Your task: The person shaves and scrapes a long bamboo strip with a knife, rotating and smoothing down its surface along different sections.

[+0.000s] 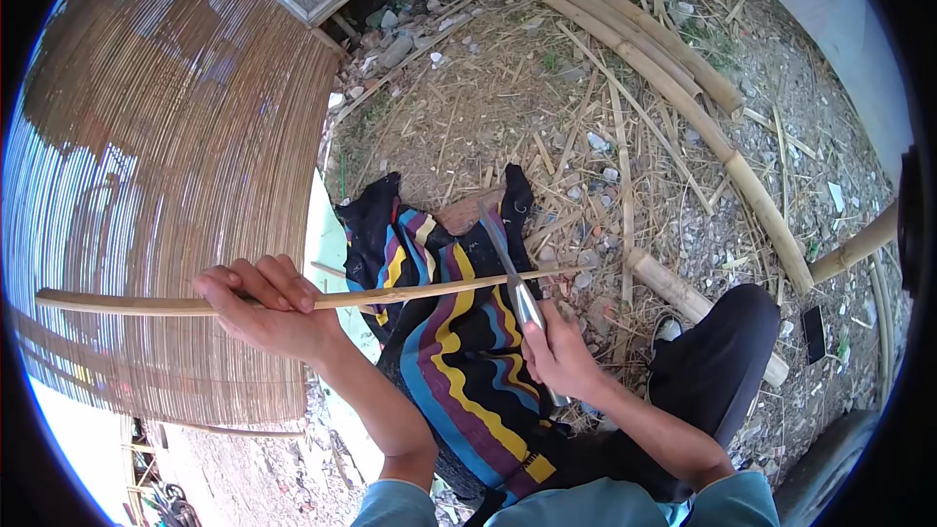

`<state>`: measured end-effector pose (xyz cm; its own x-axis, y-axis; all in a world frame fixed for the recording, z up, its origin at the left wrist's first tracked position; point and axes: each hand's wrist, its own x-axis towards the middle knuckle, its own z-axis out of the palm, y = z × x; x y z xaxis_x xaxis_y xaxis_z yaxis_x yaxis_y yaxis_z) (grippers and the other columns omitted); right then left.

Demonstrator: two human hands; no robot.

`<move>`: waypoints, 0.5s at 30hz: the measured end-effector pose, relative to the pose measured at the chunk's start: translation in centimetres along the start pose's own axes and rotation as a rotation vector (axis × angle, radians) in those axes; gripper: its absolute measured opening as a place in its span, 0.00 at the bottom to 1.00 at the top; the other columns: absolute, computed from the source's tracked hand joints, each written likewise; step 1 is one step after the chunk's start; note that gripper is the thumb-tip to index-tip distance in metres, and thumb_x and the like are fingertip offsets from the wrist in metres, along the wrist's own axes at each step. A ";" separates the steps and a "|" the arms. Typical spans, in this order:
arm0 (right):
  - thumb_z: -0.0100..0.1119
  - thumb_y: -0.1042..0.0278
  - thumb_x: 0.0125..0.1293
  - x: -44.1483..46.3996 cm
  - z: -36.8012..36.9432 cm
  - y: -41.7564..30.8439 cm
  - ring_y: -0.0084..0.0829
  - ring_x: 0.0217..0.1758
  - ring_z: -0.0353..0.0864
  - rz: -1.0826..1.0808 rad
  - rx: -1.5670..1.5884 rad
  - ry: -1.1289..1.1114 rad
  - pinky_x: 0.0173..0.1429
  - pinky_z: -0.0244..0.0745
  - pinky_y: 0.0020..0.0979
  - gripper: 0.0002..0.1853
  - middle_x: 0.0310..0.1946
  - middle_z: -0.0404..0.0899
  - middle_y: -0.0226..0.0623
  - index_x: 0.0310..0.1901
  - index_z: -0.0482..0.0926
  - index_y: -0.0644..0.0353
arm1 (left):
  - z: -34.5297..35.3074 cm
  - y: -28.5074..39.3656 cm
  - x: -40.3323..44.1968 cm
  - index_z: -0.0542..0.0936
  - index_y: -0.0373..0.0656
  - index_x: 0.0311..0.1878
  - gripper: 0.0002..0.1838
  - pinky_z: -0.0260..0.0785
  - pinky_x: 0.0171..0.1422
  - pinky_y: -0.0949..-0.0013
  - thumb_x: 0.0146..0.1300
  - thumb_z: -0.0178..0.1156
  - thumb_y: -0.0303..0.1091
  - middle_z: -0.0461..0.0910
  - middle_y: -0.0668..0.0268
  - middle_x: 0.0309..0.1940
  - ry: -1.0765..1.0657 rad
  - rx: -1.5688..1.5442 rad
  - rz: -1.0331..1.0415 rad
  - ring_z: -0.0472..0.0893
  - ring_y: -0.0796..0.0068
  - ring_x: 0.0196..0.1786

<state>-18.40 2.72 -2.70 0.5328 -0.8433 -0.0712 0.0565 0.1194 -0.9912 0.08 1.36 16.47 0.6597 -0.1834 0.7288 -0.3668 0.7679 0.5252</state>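
Observation:
A long thin bamboo strip [410, 292] runs nearly level across the view, its right end tapering. My left hand [264, 307] is wrapped round it left of the middle. In my right hand [561, 351] is the silvery handle of a knife [527, 303], its narrow blade pointing up and away and crossing the strip near the thin right end. Beneath both lies a black cloth with blue, yellow and purple stripes [459, 361], spread over my lap.
A slatted bamboo screen [195, 166] stands at the left. Long bamboo poles [683, 107] lie at the upper right, and a short thick bamboo piece [673, 283] rests beside my knee. A phone [814, 335] lies on the littered ground at the right.

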 end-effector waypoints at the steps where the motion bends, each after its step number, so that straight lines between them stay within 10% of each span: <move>1: 0.36 0.58 0.73 -0.2 0.8 -0.2 0.21 0.14 0.71 -0.070 0.008 -0.032 0.18 0.66 0.24 0.15 0.17 0.70 0.31 0.40 0.64 0.64 | -0.4 0.1 0.0 0.59 0.47 0.24 0.19 0.41 0.07 0.82 0.69 0.49 0.44 0.53 0.74 0.07 0.041 0.029 0.030 0.51 0.88 0.06; 5: 0.49 0.60 0.68 -0.2 3.3 -0.5 0.54 0.23 0.77 -0.186 -0.207 -0.047 0.25 0.72 0.45 0.15 0.16 0.73 0.52 0.44 0.65 0.65 | -0.9 0.1 0.1 0.58 0.49 0.24 0.20 0.40 0.07 0.82 0.68 0.51 0.45 0.53 0.75 0.08 0.182 0.152 0.017 0.51 0.89 0.06; 15: 0.52 0.57 0.67 0.0 2.1 4.0 0.55 0.24 0.79 0.078 -0.356 0.038 0.26 0.73 0.48 0.18 0.18 0.75 0.55 0.42 0.67 0.67 | -1.5 -0.3 0.8 0.55 0.51 0.22 0.22 0.37 0.06 0.82 0.67 0.52 0.47 0.50 0.76 0.08 0.355 0.341 -0.024 0.51 0.90 0.09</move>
<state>-16.38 4.27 -6.44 0.4916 -0.8586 -0.1454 -0.2842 -0.0003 -0.9588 1.65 1.88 16.23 0.8317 0.0678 0.5511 -0.5036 0.5103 0.6972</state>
